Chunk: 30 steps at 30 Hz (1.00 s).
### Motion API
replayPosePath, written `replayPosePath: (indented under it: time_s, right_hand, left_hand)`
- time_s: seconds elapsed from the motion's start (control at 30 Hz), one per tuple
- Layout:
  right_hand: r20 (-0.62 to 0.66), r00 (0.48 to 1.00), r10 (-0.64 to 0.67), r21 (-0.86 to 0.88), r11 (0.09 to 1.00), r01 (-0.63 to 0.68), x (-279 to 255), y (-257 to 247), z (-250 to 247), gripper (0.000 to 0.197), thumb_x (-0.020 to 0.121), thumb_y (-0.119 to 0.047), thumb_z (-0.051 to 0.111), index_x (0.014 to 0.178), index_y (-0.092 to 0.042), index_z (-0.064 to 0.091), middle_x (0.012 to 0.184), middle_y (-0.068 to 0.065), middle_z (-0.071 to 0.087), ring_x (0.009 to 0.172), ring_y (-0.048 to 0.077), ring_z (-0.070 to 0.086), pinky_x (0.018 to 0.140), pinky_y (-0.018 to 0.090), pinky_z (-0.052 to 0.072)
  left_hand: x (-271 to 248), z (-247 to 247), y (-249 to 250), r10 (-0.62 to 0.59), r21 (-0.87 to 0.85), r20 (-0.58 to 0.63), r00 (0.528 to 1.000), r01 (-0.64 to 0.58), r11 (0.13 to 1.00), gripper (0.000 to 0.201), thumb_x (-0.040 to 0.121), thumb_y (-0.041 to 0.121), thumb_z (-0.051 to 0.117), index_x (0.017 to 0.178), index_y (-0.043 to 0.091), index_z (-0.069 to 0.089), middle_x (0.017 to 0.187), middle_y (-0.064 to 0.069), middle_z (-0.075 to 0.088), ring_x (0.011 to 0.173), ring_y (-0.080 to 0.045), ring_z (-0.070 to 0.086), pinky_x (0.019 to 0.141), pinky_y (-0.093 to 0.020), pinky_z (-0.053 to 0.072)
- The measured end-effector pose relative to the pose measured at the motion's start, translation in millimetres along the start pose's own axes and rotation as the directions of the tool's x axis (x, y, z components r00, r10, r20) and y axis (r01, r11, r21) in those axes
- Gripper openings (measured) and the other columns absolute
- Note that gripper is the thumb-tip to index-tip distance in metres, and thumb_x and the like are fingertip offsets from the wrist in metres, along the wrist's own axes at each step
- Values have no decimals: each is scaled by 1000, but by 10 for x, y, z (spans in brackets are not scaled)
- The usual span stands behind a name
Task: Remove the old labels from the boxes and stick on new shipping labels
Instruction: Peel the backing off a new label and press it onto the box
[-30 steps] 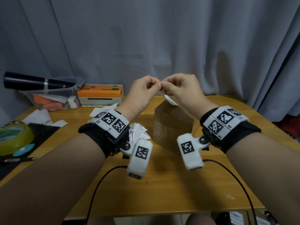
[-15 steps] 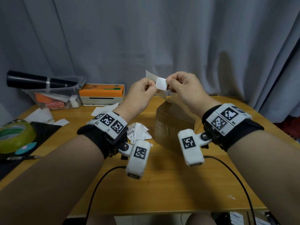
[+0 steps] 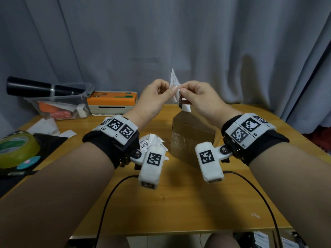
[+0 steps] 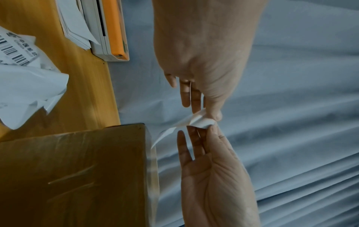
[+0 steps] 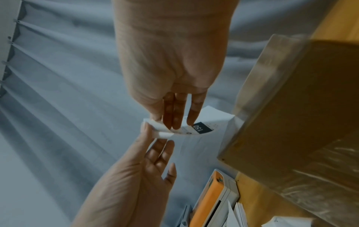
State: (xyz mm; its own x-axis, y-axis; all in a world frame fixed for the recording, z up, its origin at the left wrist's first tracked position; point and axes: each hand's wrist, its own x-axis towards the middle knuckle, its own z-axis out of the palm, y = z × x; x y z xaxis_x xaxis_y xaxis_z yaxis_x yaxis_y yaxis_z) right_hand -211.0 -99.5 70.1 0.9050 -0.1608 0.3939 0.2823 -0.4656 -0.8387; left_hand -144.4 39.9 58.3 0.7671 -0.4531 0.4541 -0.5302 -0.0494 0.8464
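1. Tape roll (image 3: 17,149): green, glossy, lying flat at the table's (image 3: 179,203) left edge on a black mat (image 3: 46,145).
2. Plastic bin (image 3: 59,106): clear, at the rear left; a black tube (image 3: 41,88) lies across its top.
3. Printer (image 3: 112,102): white body, orange lid, at the table's rear edge by the curtain (image 3: 197,42).
4. Old labels (image 3: 152,140): crumpled white paper with barcodes, on the table just left of the box.
5. Left hand (image 3: 152,102): raised above the table, back toward the head camera. Thumb and forefinger pinch the upper sheet; the remaining fingers are loosely extended.
6. Label (image 3: 180,97): thin white paper, held in the air above the box's far edge, between both hands. Its long axis runs roughly vertical; the upper sheet points up, the lower part with a dark "150" block hangs down.
7. Right hand (image 3: 202,102): raised level with the left, fingertips nearly touching it. Thumb and fingers pinch the label's lower part.
8. Box (image 3: 189,140): brown cardboard, wrapped in glossy clear tape, standing on the wooden table below the hands.
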Motion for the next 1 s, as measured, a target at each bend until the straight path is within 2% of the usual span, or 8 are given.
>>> replayPosePath:
  time_s: [0.1, 0.23, 0.3, 0.37, 0.5, 0.7, 0.9, 1.0]
  right_hand:
    - [11, 999, 32, 29, 999, -33, -17, 8, -22, 21, 98, -10, 46, 106, -3, 65, 100, 19, 66, 95, 29, 62, 91, 39, 52]
    - [63, 994, 87, 215, 972, -98, -43, -35, -62, 21, 96, -6, 46, 100, -4, 66, 96, 19, 63, 90, 28, 59, 77, 26, 53]
    - [91, 990, 110, 313, 940, -134, -53, -62, -73, 22, 95, -18, 51, 96, -4, 68, 94, 21, 62, 88, 27, 57, 75, 27, 52]
    - [89, 992, 88, 289, 951, -110, -59, -58, -79, 32, 92, -33, 56, 95, -5, 70, 94, 22, 64, 84, 23, 61, 75, 26, 53]
    - [19, 1000, -1, 167, 986, -2, -40, -19, -78, 4, 84, -17, 69, 84, -13, 70, 78, 1, 67, 69, 2, 61, 66, 17, 52]
    - [-29, 1000, -1, 134, 991, 5, 10, 23, -143, 10, 86, -12, 67, 76, -13, 67, 72, 1, 63, 65, 4, 58, 66, 19, 50]
    - [-59, 992, 110, 291, 953, -88, 47, 24, -99, 19, 91, -11, 59, 73, -9, 64, 59, -1, 60, 50, 3, 52, 56, 17, 47]
    - [-60, 990, 128, 303, 947, -104, 35, 53, -84, 19, 92, -11, 58, 74, -7, 63, 60, 1, 59, 49, 5, 49, 58, 21, 46]
  left_hand:
    - [-10, -11, 18, 13, 14, 17, 1000, -13, 1000, 15, 91, 27, 59, 84, 15, 56, 78, 3, 53, 76, -7, 50, 75, -21, 45]
    - [-23, -20, 10, 20, -18, 17, 1000, -20, 1000, 12, 90, 21, 62, 83, 12, 59, 80, 2, 57, 77, -6, 53, 75, -17, 46]
    - [-15, -29, 7, 34, -27, 18, 999, -34, 999, 12, 89, 21, 63, 80, 14, 60, 80, 0, 58, 77, -8, 54, 75, -19, 46]
    - [-11, -36, 18, 56, -8, 39, 998, -56, 998, 12, 88, 21, 64, 80, 13, 61, 79, -2, 58, 77, -10, 54, 74, -21, 46]
    - [-2, -49, 66, 104, 69, 78, 991, -110, 992, 10, 88, 18, 64, 79, 15, 63, 78, 1, 59, 76, -8, 54, 71, -18, 45]
    - [0, -104, 109, 108, 152, 133, 985, -128, 980, 8, 89, 19, 62, 89, 12, 67, 84, 4, 62, 80, -2, 55, 74, -12, 45]
    - [-3, -80, 46, 47, 59, 58, 997, -50, 997, 11, 88, 15, 62, 77, 16, 62, 87, -4, 55, 85, -15, 52, 81, -29, 44]
    - [-16, -43, 34, -9, 51, 25, 1000, 8, 999, 13, 88, 15, 61, 75, 16, 62, 90, -6, 56, 88, -15, 53, 82, -26, 44]
